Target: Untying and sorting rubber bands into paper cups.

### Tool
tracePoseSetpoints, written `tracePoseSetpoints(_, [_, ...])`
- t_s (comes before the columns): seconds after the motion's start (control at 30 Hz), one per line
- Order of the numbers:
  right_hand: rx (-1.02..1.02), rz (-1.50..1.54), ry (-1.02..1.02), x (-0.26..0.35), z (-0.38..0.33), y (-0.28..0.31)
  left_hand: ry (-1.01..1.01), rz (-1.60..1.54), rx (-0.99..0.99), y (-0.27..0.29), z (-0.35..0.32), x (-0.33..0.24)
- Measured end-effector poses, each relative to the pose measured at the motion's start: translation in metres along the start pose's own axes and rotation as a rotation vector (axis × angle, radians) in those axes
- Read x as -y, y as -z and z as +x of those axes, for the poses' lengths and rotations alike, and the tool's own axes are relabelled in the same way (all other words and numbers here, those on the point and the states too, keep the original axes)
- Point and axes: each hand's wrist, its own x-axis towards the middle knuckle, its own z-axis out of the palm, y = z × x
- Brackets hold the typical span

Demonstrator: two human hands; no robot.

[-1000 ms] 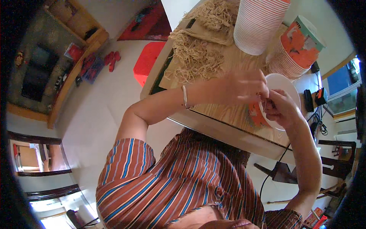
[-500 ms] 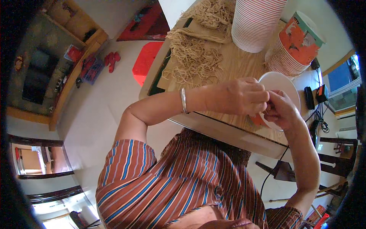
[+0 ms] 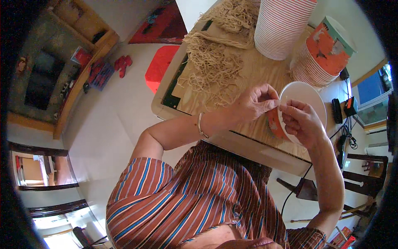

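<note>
My left hand [image 3: 258, 103], a silver bangle on its wrist, has thumb and forefinger pinched together beside the rim of a paper tub [image 3: 304, 90]. My right hand [image 3: 303, 121] is in front of the tub's opening, fingers curled and the thumb and forefinger tips closed. The fingertips of both hands nearly meet; whatever they pinch is too small to make out. White inside and orange outside, the tub stands tilted with its mouth toward me. Tangled tan cords [image 3: 213, 62] lie in a loose heap on the wooden tabletop [image 3: 259, 68], beyond my left forearm.
A tall stack of white tubs with red rims [image 3: 284, 29] stands at the back. To its right is a stack of orange and green tubs [image 3: 327, 52]. Black devices and cables [image 3: 350, 106] lie at the right. A red stool [image 3: 159, 66] stands left of the table.
My left hand has turned and lowered slightly, so its thumb and forefinger now show. My right hand has shifted slightly downward. The view has moved a little.
</note>
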Motion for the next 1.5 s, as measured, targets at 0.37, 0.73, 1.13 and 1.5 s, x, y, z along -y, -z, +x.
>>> tracePoseSetpoints(0.37, [-0.024, -0.115, 0.142, -0.004, -0.003, -0.007, -0.010, 0.047, -0.036, -0.003, 0.002, 0.003])
tracePoseSetpoints(0.73, [-0.159, -0.262, 0.239, -0.007, -0.003, -0.017, -0.154, 0.531, -0.098, -0.003, -0.002, -0.010])
tracePoseSetpoints(1.13, [-0.338, -0.640, 0.493, -0.023, 0.006, -0.010, -0.594, 0.952, 0.048, 0.006, 0.003, -0.024])
tracePoseSetpoints(1.5, [-0.466, -0.911, 0.681, -0.023, 0.001, -0.018, -0.527, 0.856, 0.180, 0.012, 0.011, -0.030])
